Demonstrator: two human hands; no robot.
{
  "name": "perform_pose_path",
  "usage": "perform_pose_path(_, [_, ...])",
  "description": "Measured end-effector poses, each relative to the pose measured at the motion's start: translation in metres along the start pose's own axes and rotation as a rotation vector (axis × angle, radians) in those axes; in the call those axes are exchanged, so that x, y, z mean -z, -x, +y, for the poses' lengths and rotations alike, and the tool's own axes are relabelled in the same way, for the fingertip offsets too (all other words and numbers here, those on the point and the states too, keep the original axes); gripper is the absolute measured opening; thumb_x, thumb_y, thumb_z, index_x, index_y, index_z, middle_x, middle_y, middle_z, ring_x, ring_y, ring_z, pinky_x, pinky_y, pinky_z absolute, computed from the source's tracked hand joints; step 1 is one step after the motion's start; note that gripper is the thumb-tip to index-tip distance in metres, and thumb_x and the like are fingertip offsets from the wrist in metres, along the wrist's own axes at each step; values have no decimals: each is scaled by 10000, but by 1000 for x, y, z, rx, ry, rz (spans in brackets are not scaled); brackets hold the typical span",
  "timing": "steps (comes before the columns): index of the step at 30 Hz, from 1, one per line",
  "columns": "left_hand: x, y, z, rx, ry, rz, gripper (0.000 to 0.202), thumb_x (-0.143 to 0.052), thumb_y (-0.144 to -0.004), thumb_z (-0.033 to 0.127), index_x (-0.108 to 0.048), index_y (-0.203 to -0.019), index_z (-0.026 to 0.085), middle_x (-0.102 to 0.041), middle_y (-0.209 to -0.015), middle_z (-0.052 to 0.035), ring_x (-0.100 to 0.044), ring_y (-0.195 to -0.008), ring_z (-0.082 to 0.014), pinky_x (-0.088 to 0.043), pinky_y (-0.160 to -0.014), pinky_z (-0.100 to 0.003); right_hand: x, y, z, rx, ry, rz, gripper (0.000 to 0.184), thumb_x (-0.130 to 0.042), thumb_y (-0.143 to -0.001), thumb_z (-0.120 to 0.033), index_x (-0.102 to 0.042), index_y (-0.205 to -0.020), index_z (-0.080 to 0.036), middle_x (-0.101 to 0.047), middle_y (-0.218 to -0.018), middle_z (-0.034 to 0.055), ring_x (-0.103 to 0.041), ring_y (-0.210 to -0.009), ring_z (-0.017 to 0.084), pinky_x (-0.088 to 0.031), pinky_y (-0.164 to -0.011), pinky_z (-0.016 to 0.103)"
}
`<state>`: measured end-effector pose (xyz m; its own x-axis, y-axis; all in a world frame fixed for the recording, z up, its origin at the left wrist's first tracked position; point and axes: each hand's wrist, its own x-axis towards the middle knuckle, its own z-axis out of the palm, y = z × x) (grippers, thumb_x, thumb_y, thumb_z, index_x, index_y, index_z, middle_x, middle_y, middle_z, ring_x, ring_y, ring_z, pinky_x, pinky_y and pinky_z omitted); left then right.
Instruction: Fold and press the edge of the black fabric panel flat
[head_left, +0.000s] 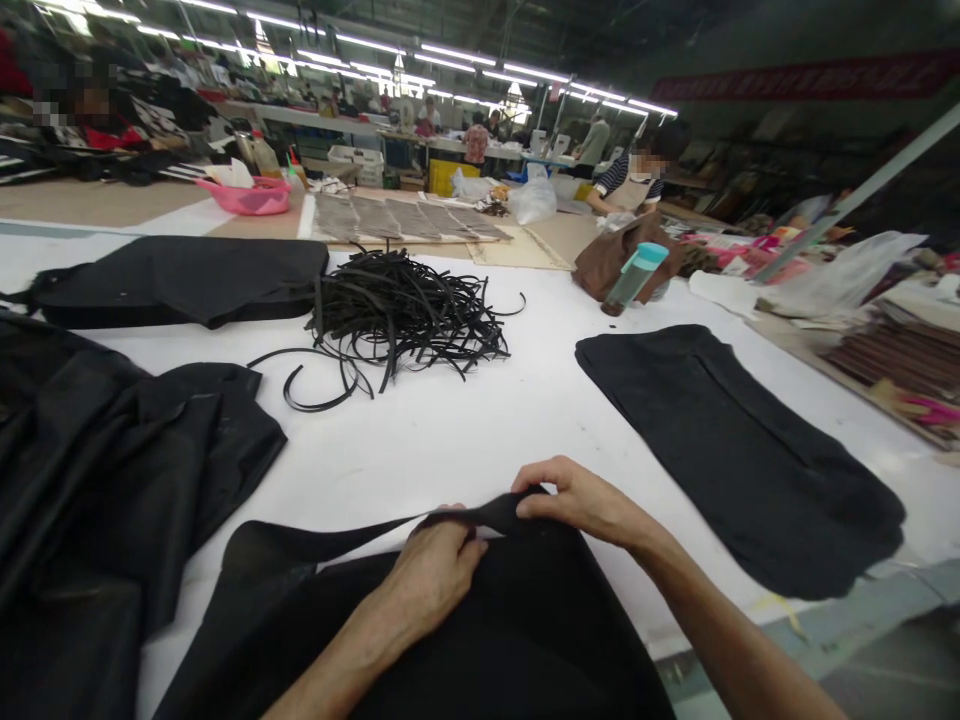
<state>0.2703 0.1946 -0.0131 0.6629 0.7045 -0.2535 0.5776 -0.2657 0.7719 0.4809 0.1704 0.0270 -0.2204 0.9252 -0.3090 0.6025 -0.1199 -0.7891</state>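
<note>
A large black fabric piece [510,620] lies in front of me over the near edge of the white table. My right hand [577,500] pinches its far edge between thumb and fingers, lifting a narrow strip of it. Close beside it, my left hand [442,565] has its fingers curled under that same raised edge, so the fingertips are partly hidden. White tabletop shows through a gap between the strip and the rest of the fabric. To the left lies a crumpled heap of black material [105,480].
A pile of thin black strips [405,310] lies mid-table, next to a stack of black pieces [187,275]. At right lie flat black panels [742,450]. A teal-capped bottle [637,275] and a pink basket [247,195] stand farther back. A co-worker [634,180] is at the far right.
</note>
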Motion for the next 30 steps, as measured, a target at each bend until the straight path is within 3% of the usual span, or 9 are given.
perform_pose_path(4, [-5, -1, 0, -61, -87, 3, 259, -492, -787, 210, -612, -1016, 198, -645, -1047, -53, -562, -1004, -220, -414, -881, -336, -16, 3, -5, 58, 367, 301, 84, -549, -824, -223, -630, -836, -205, -633, -789, -17, -546, -763, 146, -374, -702, 266])
perform_pose_path(8, [-7, 6, 6, -9, -204, -19, 209, -476, -796, 173, -638, -924, 205, -668, -927, -53, -598, -912, -226, -444, -801, -342, -37, 2, -7, 142, 828, 459, 103, -530, -844, -155, -607, -783, -187, -605, -763, 16, -515, -742, 168, -344, -702, 301])
perform_pose_path(11, [-12, 13, 13, -11, -347, -62, 209, -434, -820, 146, -628, -874, 200, -662, -891, -57, -609, -860, -229, -457, -742, -337, -49, -2, -2, 153, 1019, 543, 124, -518, -847, -148, -578, -747, -189, -580, -730, 25, -499, -727, 184, -327, -699, 324])
perform_pose_path(16, [-20, 15, 16, -118, -508, -41, 279, -331, -855, 95, -593, -878, 186, -639, -850, -59, -594, -811, -228, -464, -719, -354, -52, -8, 6, 97, 950, 504, 49, -554, -831, -164, -588, -850, -194, -609, -797, 27, -539, -782, 191, -376, -724, 325])
perform_pose_path(20, [-17, 13, 10, -104, -447, -17, 202, -405, -843, 119, -593, -864, 188, -637, -862, -51, -585, -837, -222, -461, -736, -337, -45, 2, 3, 152, 748, 693, 267, -469, -868, -154, -522, -1128, -181, -599, -1075, 87, -541, -971, 210, -425, -836, 370])
perform_pose_path(22, [-15, 11, 8, -93, -416, -3, 176, -432, -839, 134, -591, -884, 193, -636, -875, -41, -584, -841, -211, -460, -735, -320, -46, 11, 0, 200, 663, 633, 285, -451, -860, -139, -523, -1130, -197, -593, -1105, 83, -543, -994, 205, -443, -846, 367])
perform_pose_path(26, [-16, 10, 7, -103, -400, 41, 181, -412, -850, 140, -571, -912, 199, -622, -884, -24, -566, -834, -196, -454, -750, -318, -63, 25, 3, 271, 662, 289, 346, -472, -791, -73, -543, -1099, -216, -629, -1005, 46, -575, -895, 192, -468, -780, 344])
perform_pose_path(30, [-7, 20, 8, -134, -433, 81, 160, -413, -846, 128, -549, -884, 205, -591, -927, -23, -515, -886, -202, -430, -808, -330, -81, 22, 15, 308, 832, 304, 228, -427, -810, -68, -577, -925, -196, -614, -835, 51, -553, -736, 215, -425, -651, 368])
